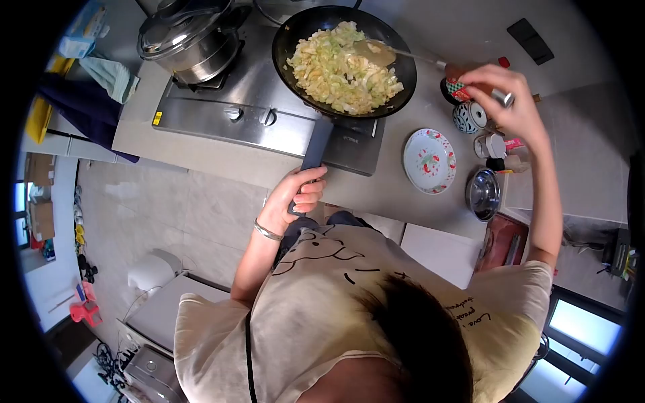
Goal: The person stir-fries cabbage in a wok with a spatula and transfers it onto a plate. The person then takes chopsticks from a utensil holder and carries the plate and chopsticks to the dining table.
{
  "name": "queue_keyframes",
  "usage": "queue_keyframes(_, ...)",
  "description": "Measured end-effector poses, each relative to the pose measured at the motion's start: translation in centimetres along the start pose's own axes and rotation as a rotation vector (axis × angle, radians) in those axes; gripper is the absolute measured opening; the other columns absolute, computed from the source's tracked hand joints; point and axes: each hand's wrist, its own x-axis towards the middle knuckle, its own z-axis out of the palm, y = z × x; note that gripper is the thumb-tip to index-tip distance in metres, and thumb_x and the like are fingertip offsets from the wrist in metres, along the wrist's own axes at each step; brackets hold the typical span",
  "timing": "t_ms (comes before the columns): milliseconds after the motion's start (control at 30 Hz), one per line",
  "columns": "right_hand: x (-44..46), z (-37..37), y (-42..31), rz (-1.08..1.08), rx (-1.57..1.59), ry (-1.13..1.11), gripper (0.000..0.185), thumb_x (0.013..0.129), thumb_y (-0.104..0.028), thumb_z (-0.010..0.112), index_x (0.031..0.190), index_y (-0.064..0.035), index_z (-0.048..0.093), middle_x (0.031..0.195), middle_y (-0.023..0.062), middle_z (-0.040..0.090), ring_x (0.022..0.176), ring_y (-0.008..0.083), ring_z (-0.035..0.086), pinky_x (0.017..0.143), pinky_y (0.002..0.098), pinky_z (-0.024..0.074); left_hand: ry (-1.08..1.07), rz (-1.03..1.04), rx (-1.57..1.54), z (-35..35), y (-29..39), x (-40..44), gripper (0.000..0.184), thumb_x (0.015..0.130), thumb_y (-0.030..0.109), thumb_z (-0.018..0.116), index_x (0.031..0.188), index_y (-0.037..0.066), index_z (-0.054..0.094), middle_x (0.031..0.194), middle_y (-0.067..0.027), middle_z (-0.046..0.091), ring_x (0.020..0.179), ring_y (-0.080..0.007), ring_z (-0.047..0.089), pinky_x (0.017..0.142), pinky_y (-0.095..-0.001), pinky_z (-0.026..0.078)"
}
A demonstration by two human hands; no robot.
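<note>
My left hand [295, 193] is wrapped round the grey handle [317, 143] of a black frying pan [285, 74] on the right side of the steel stove. Chopped pale green and whitish food [336, 67] lies in the pan. My right hand [500, 101] is closed on the handle of a spatula [413, 55], high to the right of the pan. The spatula's blade rests among the food at the pan's upper right. Below my right hand are a patterned jar [469, 117] and a red-labelled jar [455, 90].
A lidded steel pot [201, 57] stands on the stove's left side [195, 111]. Right of the stove, a floral plate [430, 161] and a steel bowl [483, 193] sit on the counter [396, 195]. Small containers [490, 146] line the wall. Cloths [111, 77] hang at the left.
</note>
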Motion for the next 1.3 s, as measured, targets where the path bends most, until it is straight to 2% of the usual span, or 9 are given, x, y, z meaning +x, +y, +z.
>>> queue_keyframes(133,2.3,-2.1,3.6,0.226,0.056,-0.03,0.02,0.081,-0.017,0.059,0.094,-0.003,0.063,0.076,0.0015,0.061,0.067,0.0056,0.056,0.061,0.0222,0.0465,0.009,0.012,0.025,-0.1,0.2,-0.2,0.007,0.089,0.008,0.044,0.086,0.01,0.05,0.052,0.0054,0.034,0.033,-0.0026,0.028,0.025,-0.0176,0.022)
queue_keyframes(433,-2.1,-2.8,3.4,0.552,0.503,0.227,0.029,0.082,-0.021,0.057,0.1,0.0018,0.06,0.089,0.0084,0.062,0.077,0.0135,0.062,0.07,0.0223,0.0505,0.068,0.081,0.13,0.4,-1.4,-5.9,0.015,0.083,-0.001,0.047,0.096,0.006,0.047,0.05,0.0047,0.034,0.032,-0.0014,0.028,0.025,-0.0175,0.017)
queue_keyframes(567,-3.3,-2.0,2.8,0.534,0.58,0.384,0.028,0.083,-0.02,0.057,0.099,0.0018,0.06,0.087,0.0086,0.062,0.075,0.0151,0.063,0.07,0.0225,0.0506,0.163,0.132,0.138,1.9,0.6,-1.8,0.014,0.081,-0.004,0.046,0.09,0.007,0.046,0.05,0.0035,0.034,0.03,-0.0026,0.027,0.024,-0.0181,0.017)
queue_keyframes(733,-6.2,-3.7,2.6,0.429,0.547,0.415,0.025,0.084,-0.016,0.056,0.101,0.0026,0.059,0.091,0.0093,0.061,0.079,0.0153,0.062,0.073,0.0229,0.0502,-0.08,0.052,0.095,2.1,-0.9,-6.5,0.017,0.083,-0.002,0.045,0.098,0.004,0.048,0.051,0.0038,0.034,0.032,-0.0023,0.028,0.026,-0.0174,0.021)
queue_keyframes(833,-6.6,-4.1,3.2,0.363,0.524,0.397,0.025,0.084,-0.016,0.056,0.1,0.0027,0.06,0.09,0.0083,0.061,0.079,0.0153,0.062,0.072,0.0229,0.0509,0.093,0.072,-0.011,3.9,-0.8,-3.3,0.017,0.082,-0.004,0.043,0.097,0.003,0.048,0.051,0.0037,0.033,0.031,-0.0024,0.026,0.024,-0.0176,0.02)
queue_keyframes(1033,-6.4,-6.0,3.8,0.399,0.383,0.208,0.034,0.086,-0.028,0.053,0.106,-0.0006,0.057,0.095,0.0082,0.06,0.082,0.0144,0.062,0.075,0.0232,0.0509,-0.014,0.036,0.097,4.3,-1.6,-5.2,0.022,0.083,-0.004,0.037,0.103,-0.002,0.046,0.053,0.0009,0.034,0.03,-0.0041,0.028,0.022,-0.0189,0.021)
queue_keyframes(1100,-5.4,-6.9,-0.3,0.468,0.433,0.271,0.018,0.08,-0.013,0.061,0.09,0.0009,0.064,0.077,0.0082,0.064,0.067,0.0156,0.063,0.06,0.0234,0.0524,0.033,0.019,0.12,4.9,-2.1,-6.1,0.021,0.083,-0.004,0.037,0.102,-0.001,0.046,0.052,0.0007,0.034,0.03,-0.0041,0.028,0.022,-0.019,0.021)
queue_keyframes(1200,-5.5,-9.6,-3.3,0.628,0.419,0.179,0.017,0.08,-0.009,0.057,0.09,0.004,0.062,0.073,0.0102,0.064,0.064,0.0166,0.064,0.058,0.0237,0.0529,0.049,-0.009,0.152,6.2,-2.6,-6.6,0.015,0.082,-0.003,0.043,0.094,0.003,0.049,0.051,0.0035,0.034,0.03,-0.0026,0.028,0.023,-0.0178,0.02)
queue_keyframes(1300,-9.2,-9.3,4.0,0.709,0.699,0.187,0.024,0.081,-0.015,0.053,0.095,0.0037,0.059,0.078,0.0127,0.062,0.065,0.0196,0.063,0.059,0.0255,0.0528,-0.016,-0.026,0.105,5.8,-3.5,-6.4,0.017,0.082,-0.003,0.043,0.096,0.003,0.05,0.051,0.0034,0.034,0.031,-0.0028,0.028,0.023,-0.0179,0.021)
